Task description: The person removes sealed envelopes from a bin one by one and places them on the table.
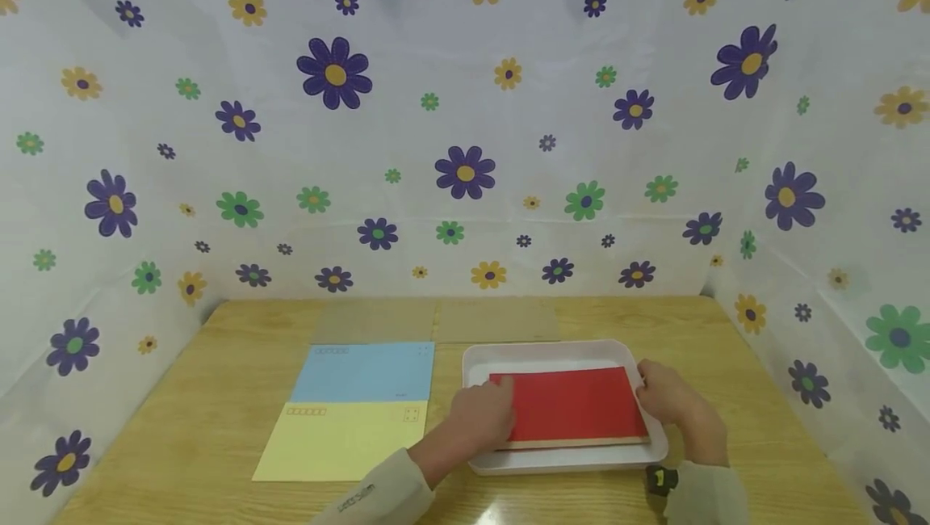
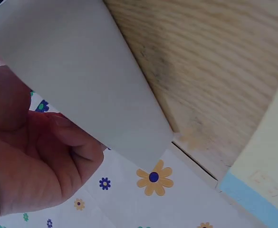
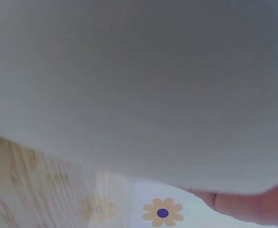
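Note:
A white tray (image 1: 567, 464) stands on the table, with a red envelope (image 1: 570, 408) lying in it. A brown edge shows under the red one along the front. At the left end of the tray, my left hand (image 1: 483, 416) pinches the red envelope's left edge; in the left wrist view its fingers (image 2: 79, 147) are curled beyond the tray's rim. My right hand (image 1: 672, 396) grips the tray's right rim near the back corner. The tray's outer wall (image 3: 139, 95) fills most of the right wrist view and hides most of that hand.
Left of the tray lie a yellow envelope (image 1: 341, 440) and a blue envelope (image 1: 366, 371), one behind the other. Two brown envelopes (image 1: 374, 321) lie side by side at the table's back edge. A flowered white curtain (image 1: 407, 129) surrounds the table (image 1: 196, 420) on three sides.

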Tool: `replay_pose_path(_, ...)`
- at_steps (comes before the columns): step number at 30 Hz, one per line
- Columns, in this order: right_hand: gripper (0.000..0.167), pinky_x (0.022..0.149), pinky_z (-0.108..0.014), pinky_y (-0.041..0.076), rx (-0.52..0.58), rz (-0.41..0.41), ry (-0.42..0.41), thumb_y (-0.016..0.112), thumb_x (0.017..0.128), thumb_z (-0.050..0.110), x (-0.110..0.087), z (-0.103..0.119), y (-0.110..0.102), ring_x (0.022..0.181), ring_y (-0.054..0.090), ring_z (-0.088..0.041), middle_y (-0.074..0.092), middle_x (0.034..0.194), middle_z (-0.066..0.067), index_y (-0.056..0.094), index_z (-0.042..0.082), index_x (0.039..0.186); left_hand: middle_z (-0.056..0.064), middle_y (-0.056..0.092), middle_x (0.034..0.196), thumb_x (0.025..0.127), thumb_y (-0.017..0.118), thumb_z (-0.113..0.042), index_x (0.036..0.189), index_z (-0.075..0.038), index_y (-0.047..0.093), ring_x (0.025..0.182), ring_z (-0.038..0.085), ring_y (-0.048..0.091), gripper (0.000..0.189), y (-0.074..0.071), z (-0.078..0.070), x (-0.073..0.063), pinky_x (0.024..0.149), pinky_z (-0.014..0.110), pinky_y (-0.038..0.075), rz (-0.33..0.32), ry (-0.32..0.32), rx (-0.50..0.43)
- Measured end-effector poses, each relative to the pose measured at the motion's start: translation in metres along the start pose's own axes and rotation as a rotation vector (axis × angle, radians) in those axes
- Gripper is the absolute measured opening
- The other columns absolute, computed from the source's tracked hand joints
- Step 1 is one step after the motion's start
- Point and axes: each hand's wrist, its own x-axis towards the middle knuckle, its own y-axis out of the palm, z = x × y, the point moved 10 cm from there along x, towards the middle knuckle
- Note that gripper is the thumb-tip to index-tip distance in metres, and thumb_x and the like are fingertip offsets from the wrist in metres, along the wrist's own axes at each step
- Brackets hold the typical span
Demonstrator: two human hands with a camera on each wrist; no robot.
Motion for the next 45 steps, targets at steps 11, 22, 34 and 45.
replay_pose_path(11, 0.039, 0.096, -0.058, 0.046, -0.016, 0.003, -0.001, 0.045, 0.096, -0.001, 0.001, 0.001, 0.002, 0.111, 0.056, -0.043, 0.054, 0.125, -0.036, 0.042, -0.019, 0.131, 0.002, 0.050, 0.064, 0.091, 0.063, -0.017, 0.096, -0.006, 0.050, 0.049, 0.015, 0.047, 0.018, -0.014, 0.017, -0.005, 0.044, 0.030, 0.039, -0.089, -0.029, -0.225)
replay_pose_path(22, 0.037, 0.092, -0.056, 0.049, 0.002, -0.007, -0.011, 0.044, 0.096, -0.002, 0.003, 0.000, 0.003, 0.104, 0.059, -0.038, 0.058, 0.119, -0.032, 0.045, -0.018, 0.129, 0.002, 0.066, 0.075, 0.087, 0.073, -0.018, 0.115, 0.002, 0.059, 0.056, 0.014, 0.055, 0.038, -0.013, 0.041, 0.001, 0.047, 0.028, 0.044, -0.131, -0.130, -0.676)
replay_pose_path(34, 0.034, 0.090, -0.056, 0.050, -0.012, -0.017, -0.047, 0.046, 0.094, -0.002, 0.001, 0.003, 0.000, 0.101, 0.060, -0.038, 0.060, 0.114, -0.031, 0.047, -0.018, 0.124, -0.005, 0.058, 0.054, 0.085, 0.077, -0.027, 0.066, -0.012, 0.063, 0.049, 0.012, 0.051, 0.028, -0.007, 0.040, 0.004, 0.044, 0.027, 0.038, -0.088, -0.129, -0.689)
replay_pose_path(45, 0.033, 0.081, -0.050, 0.054, 0.025, -0.001, -0.020, 0.048, 0.092, -0.001, 0.001, 0.000, 0.002, 0.092, 0.059, -0.031, 0.062, 0.107, -0.026, 0.048, -0.015, 0.122, -0.009, 0.033, 0.042, 0.093, 0.063, -0.024, 0.049, -0.016, 0.040, 0.040, 0.007, 0.032, 0.050, -0.015, 0.041, 0.000, 0.040, 0.022, 0.025, -0.119, -0.079, -0.520)
